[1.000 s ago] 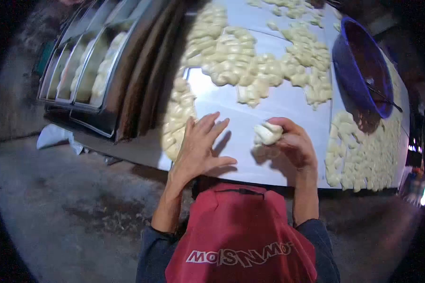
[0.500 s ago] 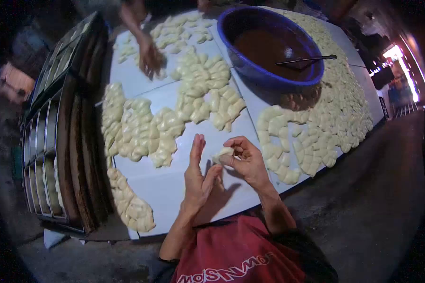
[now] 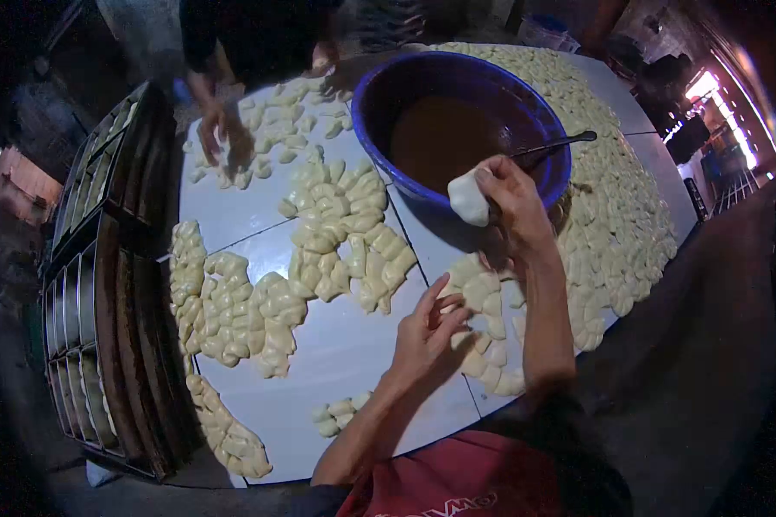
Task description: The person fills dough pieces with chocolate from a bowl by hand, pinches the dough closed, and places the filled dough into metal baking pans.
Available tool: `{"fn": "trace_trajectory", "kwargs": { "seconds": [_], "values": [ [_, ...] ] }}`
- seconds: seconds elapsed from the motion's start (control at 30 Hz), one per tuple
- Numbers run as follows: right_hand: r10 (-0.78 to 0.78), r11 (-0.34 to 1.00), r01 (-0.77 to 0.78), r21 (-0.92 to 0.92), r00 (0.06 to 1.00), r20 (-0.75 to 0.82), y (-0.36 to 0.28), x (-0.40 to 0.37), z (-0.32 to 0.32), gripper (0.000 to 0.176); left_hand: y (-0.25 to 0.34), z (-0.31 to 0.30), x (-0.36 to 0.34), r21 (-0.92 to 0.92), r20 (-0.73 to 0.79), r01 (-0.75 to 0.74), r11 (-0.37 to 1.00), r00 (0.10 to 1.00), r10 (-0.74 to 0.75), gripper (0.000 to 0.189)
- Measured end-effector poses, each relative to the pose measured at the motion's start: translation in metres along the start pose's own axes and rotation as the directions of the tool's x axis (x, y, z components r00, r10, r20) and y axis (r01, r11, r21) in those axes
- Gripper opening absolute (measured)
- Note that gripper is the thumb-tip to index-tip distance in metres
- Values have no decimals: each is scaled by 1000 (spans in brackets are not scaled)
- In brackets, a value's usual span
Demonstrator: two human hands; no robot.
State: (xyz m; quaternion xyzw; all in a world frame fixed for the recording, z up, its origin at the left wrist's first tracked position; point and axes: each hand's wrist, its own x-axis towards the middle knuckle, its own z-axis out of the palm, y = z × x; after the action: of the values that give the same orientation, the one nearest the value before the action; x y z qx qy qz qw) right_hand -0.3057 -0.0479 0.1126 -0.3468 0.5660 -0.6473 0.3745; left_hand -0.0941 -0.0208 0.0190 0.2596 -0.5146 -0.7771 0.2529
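Note:
My right hand (image 3: 519, 200) is raised at the near rim of the blue basin (image 3: 372, 146), its fingers closed on a flattened white dough piece (image 3: 468, 198). Brown filling-like paste (image 3: 444, 133) lies in the basin, and a dark-handled spoon (image 3: 569, 140) leans over its right rim. Lower down, my left hand (image 3: 427, 332) is open with loosely bent fingers, beside dough pieces (image 3: 483, 297) on the white table. A small cluster of dough pieces (image 3: 341, 412) lies left of my left forearm.
Joined dough pieces (image 3: 233, 302) cover the table's left and middle, and many more (image 3: 612, 233) spread over the right. Dark racks with metal moulds (image 3: 78, 362) stand along the left edge. Another person's hand (image 3: 217, 129) touches dough pieces at the far left.
My right hand has moved up and away to the basin with the dough piece. My left hand has shifted right, apart from it. The view has shifted, and the other person's hand has moved.

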Motion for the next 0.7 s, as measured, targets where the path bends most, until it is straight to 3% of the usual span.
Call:
{"fn": "trace_trajectory", "kwargs": {
  "seconds": [0.07, 0.1, 0.13, 0.2, 0.27, 0.33, 0.4, 0.43, 0.47, 0.5, 0.53, 0.6, 0.67, 0.7],
  "values": [
    [29, 952, 27, -306, 984, 178, 24, 57, -40, 14, -9, -17, -8, 337, -26, -129, 933, 989, 146, 52],
    [90, 807, 31, -590, 981, 174, 21, 68, -43, 16, 12, -21, -15, 453, -29, -45, 891, 997, 65, 50],
    [88, 638, 112, -762, 972, 216, 31, 82, -50, 23, 16, -29, -14, 412, -75, 7, 911, 997, 26, 47],
    [273, 377, 189, -907, 913, 304, 46, 101, -54, 32, 21, -39, -15, 322, -158, 107, 941, 986, -58, 41],
    [524, 227, 317, -921, 758, 390, 57, 107, -54, 34, 25, -43, -17, 310, -170, 94, 946, 985, -42, 37],
    [450, 300, 241, -923, 817, 360, 34, 94, -41, 40, 21, -52, -19, 387, -135, 80, 918, 990, -29, 37],
    [371, 397, 198, -896, 858, 354, 31, 92, -44, 41, 23, -48, -19, 358, -148, 85, 930, 988, -34, 35],
    [249, 463, 233, -855, 892, 377, 34, 88, -48, 33, 20, -47, -16, 345, -142, 63, 936, 990, -14, 35],
    [239, 721, 88, -688, 899, 366, 32, 84, -47, 29, 19, -46, -12, 333, -135, 37, 942, 991, 9, 34],
    [236, 896, -62, -441, 906, 352, 26, 80, -44, 24, 22, -44, -8, 362, -102, 52, 931, 995, -17, 36],
    [240, 969, -202, -143, 910, 338, 15, 72, -37, 21, 22, -41, -1, 289, -90, 13, 957, 996, 14, 37],
    [219, 970, -240, 46, 935, 278, -3, 46, -17, 16, 18, -30, 15, 133, -79, -60, 989, 994, 71, 39],
    [203, 946, -259, 196, 942, 266, -3, 18, 3, 15, 33, -10, 25, -60, -108, -43, 997, 994, 36, 44],
    [204, 939, -245, 240, 961, 184, 7, 6, 15, 13, 40, -3, 28, -177, -122, -35, 984, 992, 13, 45]
  ]
}}
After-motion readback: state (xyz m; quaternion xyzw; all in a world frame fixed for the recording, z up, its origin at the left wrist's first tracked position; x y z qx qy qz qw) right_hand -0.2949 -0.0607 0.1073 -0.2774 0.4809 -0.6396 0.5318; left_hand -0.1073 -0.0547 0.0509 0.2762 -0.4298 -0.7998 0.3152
